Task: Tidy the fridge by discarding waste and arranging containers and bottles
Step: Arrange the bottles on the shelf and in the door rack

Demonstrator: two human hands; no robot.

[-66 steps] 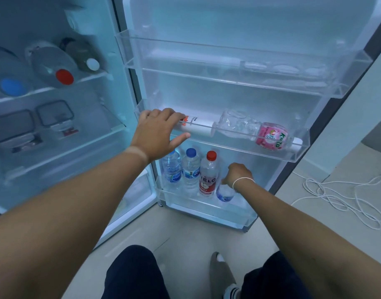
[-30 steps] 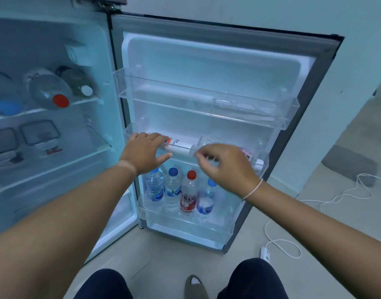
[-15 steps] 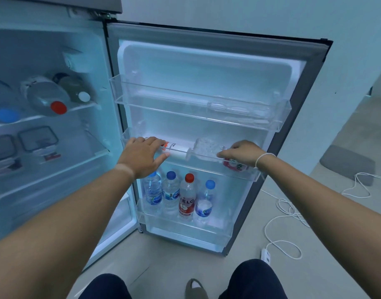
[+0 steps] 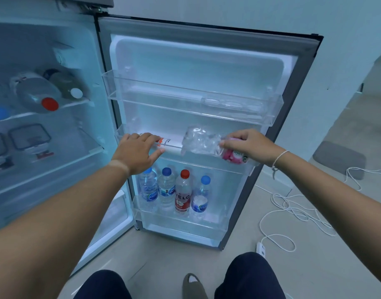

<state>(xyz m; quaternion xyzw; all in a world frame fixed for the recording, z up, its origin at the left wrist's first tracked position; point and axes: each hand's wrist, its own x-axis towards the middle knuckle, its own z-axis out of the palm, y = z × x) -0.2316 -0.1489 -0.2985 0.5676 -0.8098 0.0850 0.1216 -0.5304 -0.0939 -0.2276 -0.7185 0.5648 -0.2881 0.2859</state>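
Observation:
The fridge door stands open in front of me. On its middle door shelf [image 4: 206, 163] lie a white tube-shaped bottle [image 4: 173, 143] and a crumpled clear plastic bottle [image 4: 201, 142] with a pink label [image 4: 232, 158]. My left hand [image 4: 135, 154] grips the shelf's left rim, fingers over the tube's end and thumb in front. My right hand [image 4: 250, 145] is closed on the crumpled bottle at its pink end. In the lower door shelf [image 4: 181, 221] stand several upright bottles: blue-capped water bottles [image 4: 166, 188] and a red-capped bottle [image 4: 182, 196].
The top door shelf [image 4: 185, 104] holds only a clear egg tray. Inside the fridge, bottles lie on an upper shelf [image 4: 36, 93] with lidded containers [image 4: 30, 137] below. A white cable [image 4: 293, 208] and power strip [image 4: 260, 249] lie on the floor at right, near a grey mat [image 4: 338, 158].
My right hand rose from the lower shelf's bottles to the middle shelf and closed on the crumpled bottle. My view pulled back. My left hand stayed on the shelf rim.

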